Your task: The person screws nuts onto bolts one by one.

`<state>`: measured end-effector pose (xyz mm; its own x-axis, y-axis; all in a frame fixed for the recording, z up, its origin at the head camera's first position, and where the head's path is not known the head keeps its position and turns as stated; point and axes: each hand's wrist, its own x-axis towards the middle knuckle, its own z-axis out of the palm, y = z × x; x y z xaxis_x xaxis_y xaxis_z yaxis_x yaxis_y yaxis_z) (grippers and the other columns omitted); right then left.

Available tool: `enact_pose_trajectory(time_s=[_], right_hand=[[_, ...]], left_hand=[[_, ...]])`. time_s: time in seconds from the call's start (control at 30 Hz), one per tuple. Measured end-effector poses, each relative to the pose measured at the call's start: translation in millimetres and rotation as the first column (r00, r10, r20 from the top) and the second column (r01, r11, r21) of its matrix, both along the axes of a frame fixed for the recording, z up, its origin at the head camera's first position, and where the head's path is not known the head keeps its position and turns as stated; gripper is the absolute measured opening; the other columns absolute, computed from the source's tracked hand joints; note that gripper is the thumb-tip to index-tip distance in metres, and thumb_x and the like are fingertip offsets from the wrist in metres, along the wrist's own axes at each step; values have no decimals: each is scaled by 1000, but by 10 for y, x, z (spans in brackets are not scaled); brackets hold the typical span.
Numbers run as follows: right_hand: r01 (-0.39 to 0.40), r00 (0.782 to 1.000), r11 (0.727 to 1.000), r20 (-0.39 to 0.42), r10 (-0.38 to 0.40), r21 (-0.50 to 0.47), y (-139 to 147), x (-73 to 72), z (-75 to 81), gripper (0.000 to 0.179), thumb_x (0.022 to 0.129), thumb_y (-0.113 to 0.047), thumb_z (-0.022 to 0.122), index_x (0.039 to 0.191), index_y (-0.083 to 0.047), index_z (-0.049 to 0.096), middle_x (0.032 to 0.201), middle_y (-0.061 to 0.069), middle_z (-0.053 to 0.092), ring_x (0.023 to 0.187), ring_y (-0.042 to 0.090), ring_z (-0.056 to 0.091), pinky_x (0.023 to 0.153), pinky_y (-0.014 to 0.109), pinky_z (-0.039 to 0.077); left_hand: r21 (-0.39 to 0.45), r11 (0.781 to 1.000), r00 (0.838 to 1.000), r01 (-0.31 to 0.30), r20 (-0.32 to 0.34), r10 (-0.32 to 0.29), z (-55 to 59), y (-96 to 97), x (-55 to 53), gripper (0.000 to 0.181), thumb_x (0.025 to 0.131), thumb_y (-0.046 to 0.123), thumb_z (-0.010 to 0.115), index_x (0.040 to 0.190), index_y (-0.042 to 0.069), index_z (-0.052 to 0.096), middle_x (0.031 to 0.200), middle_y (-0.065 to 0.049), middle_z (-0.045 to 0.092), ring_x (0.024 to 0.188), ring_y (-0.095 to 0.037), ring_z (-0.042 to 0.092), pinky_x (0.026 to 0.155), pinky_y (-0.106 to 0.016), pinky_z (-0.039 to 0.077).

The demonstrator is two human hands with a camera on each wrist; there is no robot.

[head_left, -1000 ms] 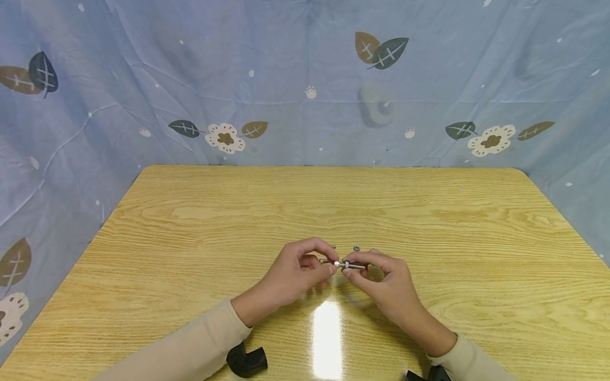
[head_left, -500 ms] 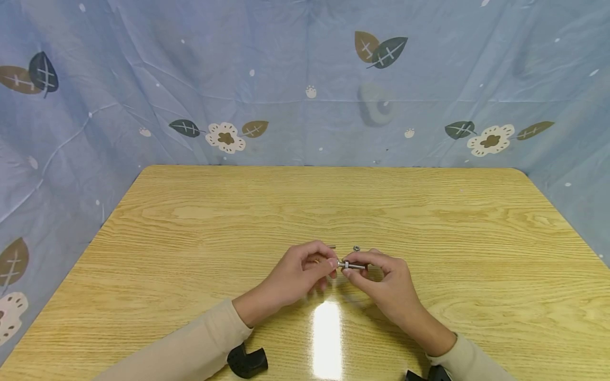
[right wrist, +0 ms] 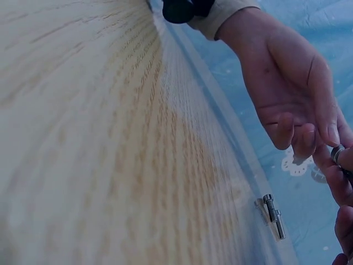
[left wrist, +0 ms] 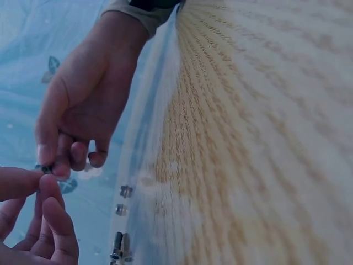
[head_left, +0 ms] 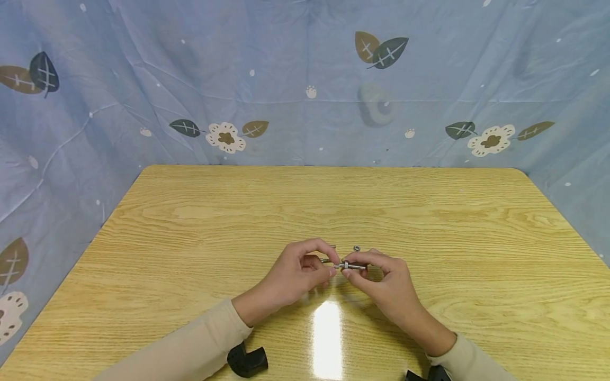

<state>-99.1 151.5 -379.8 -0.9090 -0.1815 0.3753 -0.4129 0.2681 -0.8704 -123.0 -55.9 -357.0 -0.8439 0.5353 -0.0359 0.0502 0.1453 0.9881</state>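
Note:
Just above the table, a silver bolt (head_left: 357,267) lies level between both hands, with a nut (head_left: 346,265) round its shank. My left hand (head_left: 296,267) pinches the bolt's left end between thumb and index finger, which partly cover it. My right hand (head_left: 385,278) holds the nut between thumb and index fingertip. In the left wrist view, the left hand (left wrist: 38,226) is at the lower left and the right hand (left wrist: 91,94) above it. The right wrist view shows the left hand (right wrist: 287,83) at the top, with a metal rim (right wrist: 336,153) between the fingers at the right edge.
Behind the hands lie a loose nut (head_left: 357,248) and bolts (head_left: 325,260) on the wooden table (head_left: 305,206). In the left wrist view, two loose nuts (left wrist: 126,191) show. Black wrist gear (head_left: 247,361) sits beneath the left sleeve. A blue patterned curtain (head_left: 295,121) surrounds the table.
My left fingers have closed further over the bolt's end, then spread back to a wider pinch on it. The right hand, nut and shank have hardly moved.

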Motion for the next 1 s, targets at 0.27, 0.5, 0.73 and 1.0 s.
enact_pose_trajectory(time_s=[0.27, 0.5, 0.73, 1.0], right_hand=[[5, 1000, 1000, 10, -5, -5, 4, -4, -12, 15, 83, -2, 74, 95, -10, 75, 80, -3, 68, 70, 8, 53, 57, 25, 46], [8, 1000, 1000, 8, -8, 1, 10, -4, -10, 15, 82, -2, 74, 95, -10, 75, 79, -5, 67, 67, 8, 52, 57, 26, 45], [2, 1000, 1000, 7, -2, 11, 7, 0, -5, 15, 83, -2, 74, 96, -10, 75, 83, 3, 70, 71, 7, 55, 59, 25, 46], [4, 1000, 1000, 7, -4, 2, -2, 4, -1, 15, 82, -2, 75, 96, -9, 75, 82, 3, 70, 71, 6, 55, 60, 25, 46]], left_hand=[[-8, 999, 997, -34, 65, 35, 1, 29, -5, 18, 98, 21, 58, 111, 11, 63, 88, -25, 66, 65, -28, 59, 56, -27, 45], [-37, 999, 998, -31, 52, 33, -5, 42, -2, 15, 97, 20, 59, 110, 13, 64, 91, -22, 68, 66, -26, 60, 51, -27, 46], [-15, 1000, 1000, -23, -6, 23, 0, 8, 5, 12, 93, 9, 62, 103, 14, 67, 96, -21, 67, 70, -34, 61, 55, -25, 47], [11, 1000, 999, -28, -38, 28, 2, 1, 4, 10, 93, 11, 62, 101, 9, 66, 98, -16, 66, 70, -20, 58, 63, -26, 49]])
